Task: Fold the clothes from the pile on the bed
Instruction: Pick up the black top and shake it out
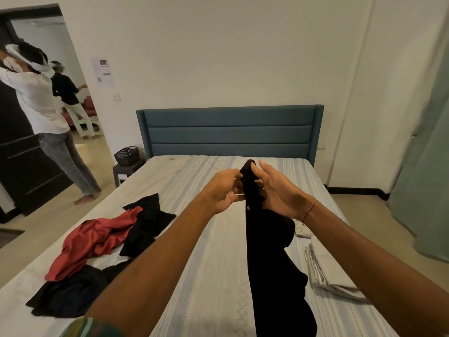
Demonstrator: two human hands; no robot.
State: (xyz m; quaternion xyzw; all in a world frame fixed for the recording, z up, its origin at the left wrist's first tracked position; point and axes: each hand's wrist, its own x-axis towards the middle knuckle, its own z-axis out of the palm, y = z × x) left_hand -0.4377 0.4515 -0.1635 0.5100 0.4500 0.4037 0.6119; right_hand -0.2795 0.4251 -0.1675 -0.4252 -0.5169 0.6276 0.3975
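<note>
Both hands were raised out over the bed (206, 251), and a black garment (269, 263) was held up between them. Its top end was pinched by the left hand (224, 190), fingers curled round the cloth, and gripped from the other side by the right hand (277, 190), thumb laid against the bunched top. The rest of the fabric was left hanging straight down below the hands. Off to the left of the left hand, a messy pile (102, 251) of red and black clothes was spread on the striped sheet. Below the right hand, pale folded cloth (328, 271) was stacked.
</note>
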